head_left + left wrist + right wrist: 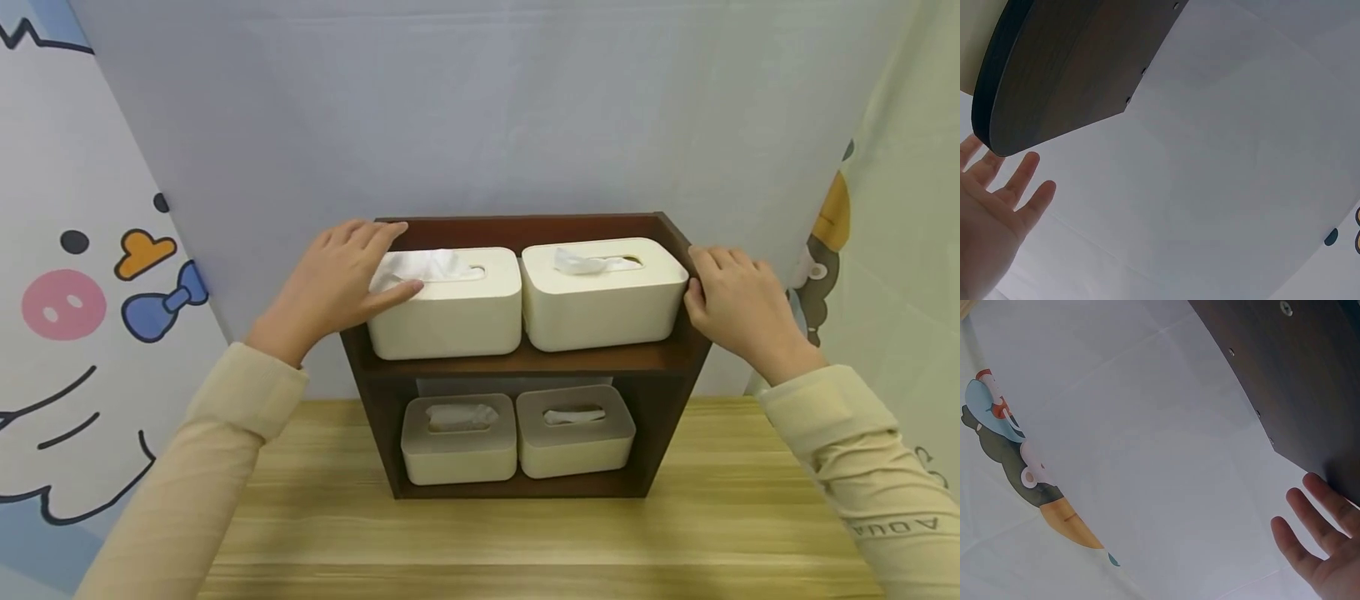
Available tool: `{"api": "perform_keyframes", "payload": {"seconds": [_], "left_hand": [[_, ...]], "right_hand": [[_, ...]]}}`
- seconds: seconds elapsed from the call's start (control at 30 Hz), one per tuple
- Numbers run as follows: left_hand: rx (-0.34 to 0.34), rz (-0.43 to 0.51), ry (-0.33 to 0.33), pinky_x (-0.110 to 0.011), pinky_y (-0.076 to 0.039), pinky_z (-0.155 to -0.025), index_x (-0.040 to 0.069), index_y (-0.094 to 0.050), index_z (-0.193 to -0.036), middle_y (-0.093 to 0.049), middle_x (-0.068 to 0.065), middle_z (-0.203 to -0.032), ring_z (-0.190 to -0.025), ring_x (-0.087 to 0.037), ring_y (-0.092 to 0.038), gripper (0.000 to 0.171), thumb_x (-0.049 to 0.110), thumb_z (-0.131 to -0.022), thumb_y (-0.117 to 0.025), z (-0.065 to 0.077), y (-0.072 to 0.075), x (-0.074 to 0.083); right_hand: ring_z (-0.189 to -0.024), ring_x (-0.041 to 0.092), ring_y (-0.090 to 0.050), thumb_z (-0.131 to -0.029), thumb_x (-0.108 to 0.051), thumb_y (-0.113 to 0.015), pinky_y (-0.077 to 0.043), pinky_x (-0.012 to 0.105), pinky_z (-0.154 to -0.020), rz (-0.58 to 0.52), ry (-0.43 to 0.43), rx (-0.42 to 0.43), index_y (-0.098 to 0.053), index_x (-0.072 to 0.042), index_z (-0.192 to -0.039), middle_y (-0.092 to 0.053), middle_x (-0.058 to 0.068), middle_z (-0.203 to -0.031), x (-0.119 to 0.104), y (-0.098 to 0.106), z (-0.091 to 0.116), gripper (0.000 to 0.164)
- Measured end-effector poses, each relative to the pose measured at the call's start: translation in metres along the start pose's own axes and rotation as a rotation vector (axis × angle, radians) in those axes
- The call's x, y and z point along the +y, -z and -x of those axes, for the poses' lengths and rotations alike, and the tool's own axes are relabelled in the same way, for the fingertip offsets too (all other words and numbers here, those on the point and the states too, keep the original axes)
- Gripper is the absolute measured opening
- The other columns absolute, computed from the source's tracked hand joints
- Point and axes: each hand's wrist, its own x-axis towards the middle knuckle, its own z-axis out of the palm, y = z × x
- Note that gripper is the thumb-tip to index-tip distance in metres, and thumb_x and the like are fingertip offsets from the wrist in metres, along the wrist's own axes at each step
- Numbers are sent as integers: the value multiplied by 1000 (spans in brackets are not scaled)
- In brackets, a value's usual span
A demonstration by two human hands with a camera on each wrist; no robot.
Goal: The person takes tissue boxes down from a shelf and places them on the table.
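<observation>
A dark brown two-tier shelf [525, 364] stands in the head view with two white tissue boxes on each tier. My left hand [337, 275] is at its upper left corner, fingers stretched over the side panel's top and thumb reaching across the front of the upper left tissue box [450, 321]. In the left wrist view its spread fingers [1038, 200] lie by the panel's rounded corner. At the upper right corner, my right hand [742, 304] rests against the side panel beside the upper right tissue box [607, 312]. Its fingers look loosely extended in the right wrist view.
The lower left tissue box [459, 462] and lower right tissue box [577, 454] sit side by side below. Under the shelf is a wood-grain table [450, 550]. A pale curtain [487, 108] hangs close behind, with cartoon-printed cloth [75, 183] at the left.
</observation>
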Motion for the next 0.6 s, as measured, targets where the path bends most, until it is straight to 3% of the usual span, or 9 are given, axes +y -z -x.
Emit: {"api": "perform_keyframes", "payload": {"seconds": [0.2,0.4,0.6], "left_hand": [[-140,83,-37,-52,-21,-108,19,-24,-145,-35,-9,-144,-133,-33,-29,81,70,-83,-36,-19,-1,5],[-192,155,-54,-52,-25,-105,20,-28,-143,-38,-8,-143,-130,-31,-32,81,70,-81,-41,-33,-9,10],[-272,210,-14,-52,-24,-106,21,-25,-144,-34,-7,-145,-132,-32,-30,85,74,-78,-40,-42,-16,10]], "right_hand": [[-96,44,-54,-85,-12,-46,-43,56,-68,18,8,12,-52,6,-117,-59,26,-107,0,-1,0,36],[-96,45,-54,-85,-12,-47,-42,57,-70,28,4,17,-53,5,-117,-59,26,-107,-1,-1,1,37],[-95,44,-55,-85,-12,-47,-42,56,-68,25,5,38,-54,5,-116,-60,25,-106,-1,-2,2,36]]}}
